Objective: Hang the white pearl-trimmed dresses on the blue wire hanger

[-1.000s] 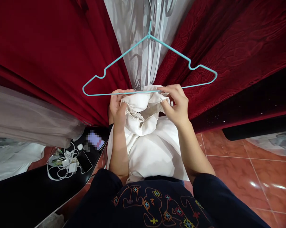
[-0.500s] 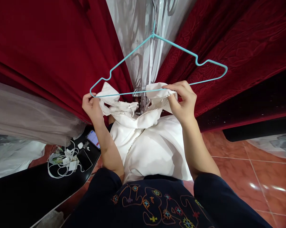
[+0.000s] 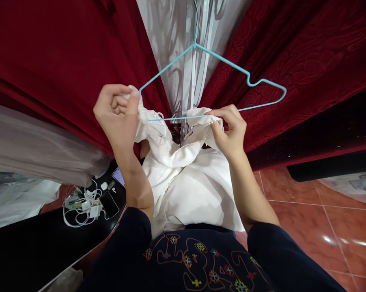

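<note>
A white dress (image 3: 201, 186) with beaded trim along its neckline lies over my lap, its top raised toward a light-blue hanger (image 3: 225, 61). The hanger hangs by its hook in front of me. My left hand (image 3: 119, 109) pinches one shoulder of the dress, which wraps over the hanger's left end and hides that end. With thumb and fingers, my right hand (image 3: 230, 132) grips the other shoulder part against the hanger's bottom bar. On the right, the hanger's end is bare.
Dark red curtains (image 3: 64, 52) hang on both sides, with white fabric between them. At the lower left, a black bench (image 3: 33, 243) bears white cables (image 3: 79, 219), a dark phone (image 3: 109, 204), a lit phone (image 3: 119, 177) and small items. Red tiles (image 3: 295, 227) cover the floor.
My left hand has risen and drawn the dress shoulder up over the hanger's left end, which was bare before. My right hand keeps its grip, and the hanger has shifted slightly left.
</note>
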The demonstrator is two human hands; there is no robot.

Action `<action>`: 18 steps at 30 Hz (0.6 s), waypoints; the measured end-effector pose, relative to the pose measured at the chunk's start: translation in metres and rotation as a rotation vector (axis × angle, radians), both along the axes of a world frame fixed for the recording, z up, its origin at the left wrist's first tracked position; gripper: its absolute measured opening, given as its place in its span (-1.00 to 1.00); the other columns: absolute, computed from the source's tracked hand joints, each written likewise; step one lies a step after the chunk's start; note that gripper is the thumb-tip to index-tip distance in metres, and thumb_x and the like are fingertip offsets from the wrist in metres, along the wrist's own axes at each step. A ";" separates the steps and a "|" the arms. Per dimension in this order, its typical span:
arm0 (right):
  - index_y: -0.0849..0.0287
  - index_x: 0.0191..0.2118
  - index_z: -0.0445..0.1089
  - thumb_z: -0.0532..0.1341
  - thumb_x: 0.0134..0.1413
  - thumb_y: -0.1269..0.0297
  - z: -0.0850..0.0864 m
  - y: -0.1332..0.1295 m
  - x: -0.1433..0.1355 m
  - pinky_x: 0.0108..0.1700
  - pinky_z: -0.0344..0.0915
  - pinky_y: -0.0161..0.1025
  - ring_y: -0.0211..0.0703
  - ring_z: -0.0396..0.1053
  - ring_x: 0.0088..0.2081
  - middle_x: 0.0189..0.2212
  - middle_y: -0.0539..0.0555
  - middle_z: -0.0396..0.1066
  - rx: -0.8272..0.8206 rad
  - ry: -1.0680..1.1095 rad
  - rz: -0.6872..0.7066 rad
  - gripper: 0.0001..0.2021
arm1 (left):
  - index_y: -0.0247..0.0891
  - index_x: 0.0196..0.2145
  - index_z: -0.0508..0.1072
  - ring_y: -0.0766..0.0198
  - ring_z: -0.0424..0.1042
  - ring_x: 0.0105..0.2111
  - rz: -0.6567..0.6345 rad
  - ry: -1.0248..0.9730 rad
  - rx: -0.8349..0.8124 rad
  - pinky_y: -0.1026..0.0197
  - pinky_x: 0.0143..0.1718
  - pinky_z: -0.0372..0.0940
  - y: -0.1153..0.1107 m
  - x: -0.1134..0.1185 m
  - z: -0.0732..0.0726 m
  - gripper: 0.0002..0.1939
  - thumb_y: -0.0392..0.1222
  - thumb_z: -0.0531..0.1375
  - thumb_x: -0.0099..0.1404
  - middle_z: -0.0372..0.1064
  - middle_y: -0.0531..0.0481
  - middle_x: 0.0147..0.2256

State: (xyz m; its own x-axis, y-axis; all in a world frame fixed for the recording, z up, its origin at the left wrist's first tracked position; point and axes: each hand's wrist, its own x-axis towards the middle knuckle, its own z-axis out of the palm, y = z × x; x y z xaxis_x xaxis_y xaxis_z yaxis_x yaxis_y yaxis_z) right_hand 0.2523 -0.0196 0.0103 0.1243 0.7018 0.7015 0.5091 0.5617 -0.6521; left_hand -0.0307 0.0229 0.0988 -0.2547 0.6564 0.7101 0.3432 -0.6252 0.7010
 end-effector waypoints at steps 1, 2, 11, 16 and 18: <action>0.04 -0.16 0.60 0.21 0.42 -0.09 0.000 0.001 0.000 -0.02 0.50 -0.02 -0.13 0.50 -0.17 -0.25 0.05 0.55 -0.001 0.005 -0.001 -0.65 | -0.21 -0.28 0.55 0.45 0.27 -0.56 -0.042 -0.001 -0.031 0.24 -0.53 0.15 -0.002 0.006 -0.003 -0.79 -0.09 0.47 0.37 0.31 0.15 -0.52; 0.05 -0.17 0.59 0.21 0.42 -0.10 0.000 0.001 0.001 -0.02 0.49 -0.02 -0.13 0.50 -0.17 -0.26 0.05 0.54 0.000 0.010 -0.002 -0.64 | -0.19 -0.27 0.55 0.42 0.32 -0.54 -0.077 -0.007 -0.059 0.22 -0.50 0.20 -0.004 0.010 -0.006 -0.75 0.00 0.46 0.39 0.34 0.13 -0.51; 0.08 -0.21 0.54 0.21 0.43 -0.10 0.002 0.007 0.006 -0.02 0.44 -0.07 -0.15 0.47 -0.17 -0.27 0.04 0.50 0.016 0.020 0.027 -0.63 | -0.18 -0.26 0.52 0.34 0.43 -0.44 0.006 -0.145 -0.170 0.24 -0.40 0.31 -0.041 0.026 -0.039 -0.79 -0.07 0.43 0.34 0.45 0.08 -0.41; 0.07 -0.20 0.54 0.20 0.43 -0.12 0.000 0.006 0.000 0.02 0.47 -0.04 -0.14 0.47 -0.16 -0.27 0.04 0.50 0.000 0.019 0.011 -0.62 | -0.15 -0.06 0.47 0.22 0.47 -0.11 0.198 0.006 -0.148 0.24 -0.21 0.34 -0.025 0.023 -0.048 -0.60 -0.28 0.46 0.18 0.48 -0.03 -0.02; 0.06 -0.18 0.54 0.19 0.43 -0.13 0.000 0.005 0.000 0.06 0.48 0.00 -0.14 0.48 -0.16 -0.26 0.04 0.49 -0.002 0.021 0.014 -0.62 | -0.16 -0.08 0.45 0.24 0.49 -0.13 0.208 0.002 -0.165 0.24 -0.22 0.31 -0.017 0.021 -0.047 -0.66 -0.36 0.37 0.21 0.49 -0.01 -0.05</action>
